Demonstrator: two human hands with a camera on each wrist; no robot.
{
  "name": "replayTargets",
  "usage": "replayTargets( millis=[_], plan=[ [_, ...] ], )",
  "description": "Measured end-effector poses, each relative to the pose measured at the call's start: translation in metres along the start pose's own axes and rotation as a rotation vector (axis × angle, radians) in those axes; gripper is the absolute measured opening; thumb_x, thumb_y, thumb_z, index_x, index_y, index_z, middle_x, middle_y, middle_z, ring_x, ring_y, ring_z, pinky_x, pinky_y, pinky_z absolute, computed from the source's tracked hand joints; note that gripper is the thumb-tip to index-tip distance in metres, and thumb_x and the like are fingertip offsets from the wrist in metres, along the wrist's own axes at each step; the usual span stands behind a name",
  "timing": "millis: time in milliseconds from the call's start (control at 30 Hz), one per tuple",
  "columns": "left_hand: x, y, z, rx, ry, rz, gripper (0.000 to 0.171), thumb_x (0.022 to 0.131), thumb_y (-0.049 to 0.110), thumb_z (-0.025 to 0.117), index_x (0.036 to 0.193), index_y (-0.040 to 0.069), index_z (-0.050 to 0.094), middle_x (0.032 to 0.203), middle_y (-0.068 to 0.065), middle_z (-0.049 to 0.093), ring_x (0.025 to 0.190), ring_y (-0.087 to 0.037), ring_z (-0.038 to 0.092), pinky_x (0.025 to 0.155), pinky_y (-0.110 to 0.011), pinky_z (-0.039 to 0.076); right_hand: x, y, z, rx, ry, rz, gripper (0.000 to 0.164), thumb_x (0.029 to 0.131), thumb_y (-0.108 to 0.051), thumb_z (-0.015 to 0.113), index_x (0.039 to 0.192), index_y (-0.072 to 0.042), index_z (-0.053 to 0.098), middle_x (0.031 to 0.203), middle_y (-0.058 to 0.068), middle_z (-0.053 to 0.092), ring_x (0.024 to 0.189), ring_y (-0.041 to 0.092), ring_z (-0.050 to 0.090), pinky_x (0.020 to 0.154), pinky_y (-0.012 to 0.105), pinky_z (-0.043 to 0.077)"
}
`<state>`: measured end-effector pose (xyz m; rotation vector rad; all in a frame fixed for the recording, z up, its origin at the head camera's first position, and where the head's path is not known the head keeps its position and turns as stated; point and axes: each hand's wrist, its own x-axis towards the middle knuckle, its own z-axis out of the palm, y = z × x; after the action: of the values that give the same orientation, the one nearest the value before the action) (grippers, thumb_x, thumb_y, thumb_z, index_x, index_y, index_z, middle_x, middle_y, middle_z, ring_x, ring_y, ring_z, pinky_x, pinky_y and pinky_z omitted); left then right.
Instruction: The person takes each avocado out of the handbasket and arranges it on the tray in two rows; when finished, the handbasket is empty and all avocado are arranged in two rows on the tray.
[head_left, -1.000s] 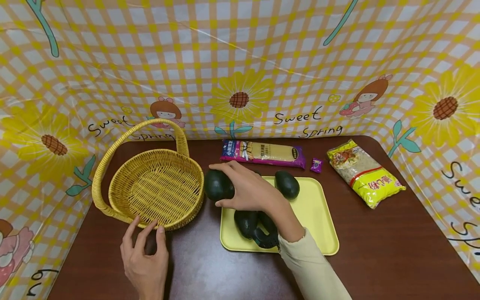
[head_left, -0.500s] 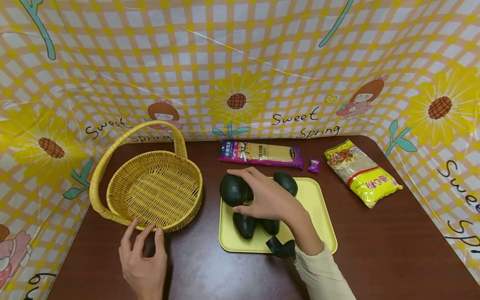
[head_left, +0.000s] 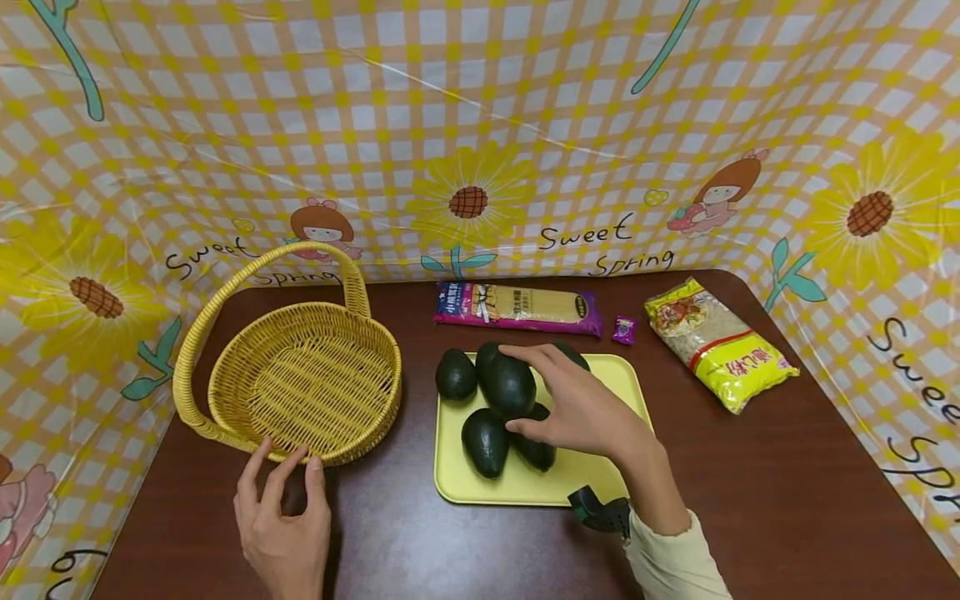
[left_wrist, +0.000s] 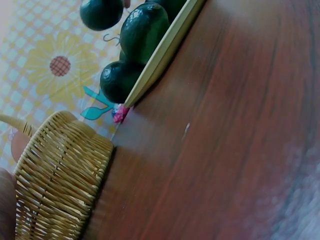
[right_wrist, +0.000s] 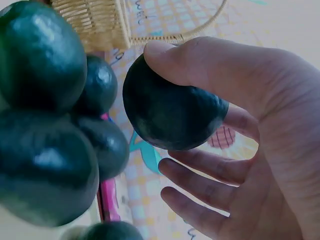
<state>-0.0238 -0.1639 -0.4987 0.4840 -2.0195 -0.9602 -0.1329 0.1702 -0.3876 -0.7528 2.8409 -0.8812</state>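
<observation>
My right hand (head_left: 581, 404) grips a dark green avocado (head_left: 507, 386) between thumb and fingers, raised over the yellow tray (head_left: 592, 479). In the right wrist view the thumb lies across the top of this avocado (right_wrist: 172, 107) while several fingers support its far side. More avocados lie on the tray: one (head_left: 456, 375) at its left back corner, another (head_left: 485, 443) nearer the front, and others partly hidden by the hand. At the near rim of the wicker basket (head_left: 318, 392), the fingertips of my left hand (head_left: 285, 521) rest with fingers loosely bent.
The basket has a tall arched handle (head_left: 191, 350). Behind the tray lie a purple pack of noodles (head_left: 517, 308) and a small purple sweet (head_left: 624, 329). A yellow food bag (head_left: 720, 346) is at the back right. Patterned cloth (head_left: 465, 108) walls the table's back and sides.
My right hand has carried the avocado rightward, from beside the basket to over the middle of the tray. The left hand has stayed at the basket rim.
</observation>
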Motion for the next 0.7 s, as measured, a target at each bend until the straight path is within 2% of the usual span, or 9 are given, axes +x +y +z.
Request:
replayTargets(
  millis=[133,367,533,700],
  plan=[
    [0.0,0.0,-0.001,0.003,-0.008,-0.005,0.018,0.093,0.014,0.086,0.109,0.006,0.085,0.147,-0.011,0.066,0.127,-0.047,0.059,0.089,-0.068,0.045,-0.01,0.006,-0.003,-0.014,0.006,0.006,0.092,0.085,-0.033,0.094,0.163,-0.024,0.045,0.149,0.014,0.056,0.122,0.029,0.065,0.097,0.053,0.056],
    [-0.001,0.0,0.0,-0.01,-0.004,-0.002,0.017,0.093,0.013,0.087,0.109,0.006,0.085,0.147,-0.011,0.066,0.127,-0.048,0.059,0.09,-0.068,0.045,-0.025,0.017,-0.008,-0.004,0.03,0.012,0.09,0.085,-0.031,0.094,0.162,-0.022,0.047,0.151,0.014,0.055,0.131,0.034,0.062,0.103,0.058,0.054],
    [-0.001,0.0,0.001,-0.014,-0.008,0.002,0.017,0.092,0.013,0.087,0.108,0.007,0.085,0.147,-0.011,0.066,0.126,-0.048,0.06,0.09,-0.068,0.045,-0.038,0.027,-0.01,-0.015,0.033,0.035,0.09,0.085,-0.032,0.094,0.161,-0.021,0.048,0.15,0.018,0.056,0.132,0.037,0.061,0.104,0.06,0.053],
    [0.0,0.0,0.0,-0.018,-0.008,0.003,0.017,0.092,0.013,0.087,0.109,0.007,0.085,0.147,-0.01,0.066,0.128,-0.047,0.059,0.092,-0.069,0.045,-0.05,0.035,-0.009,-0.028,0.05,0.043,0.092,0.084,-0.029,0.095,0.162,-0.022,0.046,0.147,0.017,0.058,0.13,0.034,0.063,0.102,0.057,0.054]
  ],
)
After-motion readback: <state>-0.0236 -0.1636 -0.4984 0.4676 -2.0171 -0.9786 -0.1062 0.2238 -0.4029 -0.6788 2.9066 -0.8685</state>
